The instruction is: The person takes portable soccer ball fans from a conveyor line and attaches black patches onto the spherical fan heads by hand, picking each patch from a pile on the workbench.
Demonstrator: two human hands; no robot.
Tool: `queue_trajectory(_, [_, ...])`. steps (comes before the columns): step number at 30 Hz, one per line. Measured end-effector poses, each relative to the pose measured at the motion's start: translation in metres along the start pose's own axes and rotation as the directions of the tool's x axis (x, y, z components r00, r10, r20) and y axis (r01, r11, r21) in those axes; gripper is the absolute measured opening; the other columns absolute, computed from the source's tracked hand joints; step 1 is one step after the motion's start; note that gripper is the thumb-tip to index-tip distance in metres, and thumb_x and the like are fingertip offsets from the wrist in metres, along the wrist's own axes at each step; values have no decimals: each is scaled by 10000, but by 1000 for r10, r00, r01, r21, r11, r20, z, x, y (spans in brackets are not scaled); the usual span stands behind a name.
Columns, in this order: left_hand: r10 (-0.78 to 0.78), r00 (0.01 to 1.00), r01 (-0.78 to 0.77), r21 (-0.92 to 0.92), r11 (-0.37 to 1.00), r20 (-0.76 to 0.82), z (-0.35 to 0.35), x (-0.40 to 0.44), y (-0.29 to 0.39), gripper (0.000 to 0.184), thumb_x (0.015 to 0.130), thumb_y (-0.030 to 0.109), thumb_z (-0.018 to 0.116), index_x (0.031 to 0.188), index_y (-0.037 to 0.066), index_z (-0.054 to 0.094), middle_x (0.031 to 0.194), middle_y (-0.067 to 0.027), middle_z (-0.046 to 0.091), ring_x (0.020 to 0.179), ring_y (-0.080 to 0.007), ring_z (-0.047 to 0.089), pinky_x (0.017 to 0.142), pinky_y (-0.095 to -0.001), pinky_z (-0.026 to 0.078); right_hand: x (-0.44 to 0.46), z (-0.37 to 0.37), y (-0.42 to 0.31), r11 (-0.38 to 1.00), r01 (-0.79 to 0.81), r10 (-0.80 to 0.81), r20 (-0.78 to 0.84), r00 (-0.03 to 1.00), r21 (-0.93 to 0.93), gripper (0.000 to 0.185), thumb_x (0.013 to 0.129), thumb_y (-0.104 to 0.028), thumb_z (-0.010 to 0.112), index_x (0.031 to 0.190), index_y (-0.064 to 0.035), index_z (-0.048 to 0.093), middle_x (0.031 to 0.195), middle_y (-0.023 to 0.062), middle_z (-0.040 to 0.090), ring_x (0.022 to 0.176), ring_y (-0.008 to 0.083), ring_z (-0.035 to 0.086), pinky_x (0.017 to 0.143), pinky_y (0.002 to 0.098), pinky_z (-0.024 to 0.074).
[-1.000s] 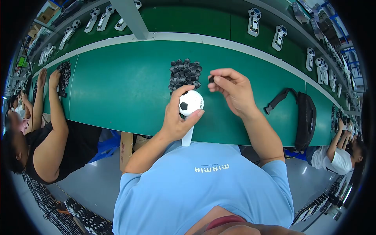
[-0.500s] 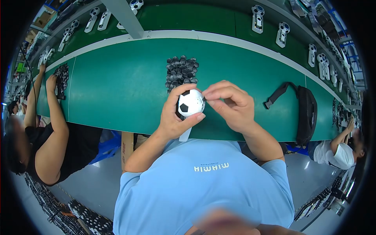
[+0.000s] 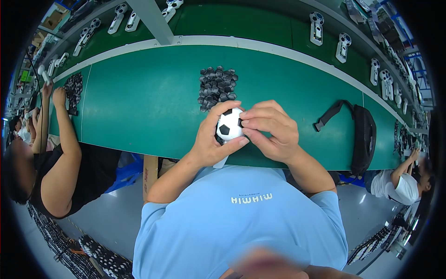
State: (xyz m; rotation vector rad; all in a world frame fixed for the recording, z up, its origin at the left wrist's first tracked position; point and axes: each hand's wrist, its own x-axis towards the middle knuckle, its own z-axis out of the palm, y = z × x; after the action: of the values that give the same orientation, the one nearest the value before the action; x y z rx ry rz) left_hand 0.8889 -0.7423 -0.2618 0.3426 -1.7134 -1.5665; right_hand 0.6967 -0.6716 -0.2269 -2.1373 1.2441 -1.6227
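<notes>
My left hand [image 3: 207, 139] is wrapped round a white soccer-ball-shaped head [image 3: 232, 122] with black pentagon patches. A white handle [image 3: 221, 162] juts out below it, toward my shirt. On the ball's right side, the bunched fingertips of my right hand [image 3: 274, 131] press against a black pentagon piece [image 3: 240, 122], which they partly cover. Just beyond the ball, a pile of loose black pentagon pieces [image 3: 218, 86] lies on the green table [image 3: 144, 97].
A black waist bag [image 3: 364, 137] with its strap lies at the right. Behind the table's pale edge, a green belt [image 3: 251, 23] carries several white ball-headed handles [image 3: 317, 29]. A metal post [image 3: 151, 21] stands at the far edge. Co-workers sit at left [image 3: 60, 181] and right [image 3: 404, 186].
My right fingertips have moved from just off the ball's side onto it, bringing the small black piece against it. The ball has shifted slightly right. The handles on the belt have moved right.
</notes>
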Motion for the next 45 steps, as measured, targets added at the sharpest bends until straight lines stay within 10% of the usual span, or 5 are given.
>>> queue_trajectory(19, [128, 989, -124, 65, 990, -67, -17, -3, 22, 516, 937, 218, 683, 1378, 5, 521, 1266, -173, 610, 1168, -247, 573, 1013, -373, 454, 14, 0, 51, 970, -243, 241, -46, 969, -32, 309, 846, -35, 729, 1155, -52, 741, 1171, 131, 720, 1094, 333, 660, 942, 431, 535])
queue_trajectory(30, [-238, 964, 225, -119, 967, -117, -12, -5, 45, 631, 862, 417, 770, 1280, -5, 557, 1056, -163, 694, 949, -203, 669, 829, -328, 537, 15, 19, 115, 870, -116, 221, 170, 960, -479, 251, 895, -69, 740, 1145, -68, 716, 1102, 103, 732, 1007, 272, 689, 892, 385, 552])
queue_trajectory(33, [-274, 953, 245, -203, 948, -128, -19, -14, 34, 584, 856, 344, 776, 1293, 20, 564, 1024, -92, 671, 892, -131, 641, 763, -268, 517, 12, 14, 96, 670, -722, 715, 113, 690, 173, 169, 961, -56, 715, 1127, -28, 709, 1038, 72, 739, 957, 194, 708, 836, 338, 570])
queue_trajectory(37, [-247, 951, 206, -216, 954, -185, -17, -12, 27, 571, 849, 316, 782, 1297, 35, 568, 990, -46, 644, 847, -89, 615, 720, -235, 500, 29, -2, 30, 214, -687, 781, 301, 548, 695, 162, 987, -18, 685, 1146, 7, 700, 1054, 84, 730, 950, 170, 719, 842, 319, 596])
queue_trajectory(45, [-236, 957, 195, -229, 954, -167, -6, -6, 27, 571, 845, 295, 791, 1301, 38, 563, 1012, -42, 632, 884, -96, 604, 764, -248, 489, 28, -6, -14, 223, -642, 733, 308, 607, 733, 197, 977, 37, 665, 1171, 39, 693, 1098, 128, 729, 1019, 217, 731, 911, 351, 619])
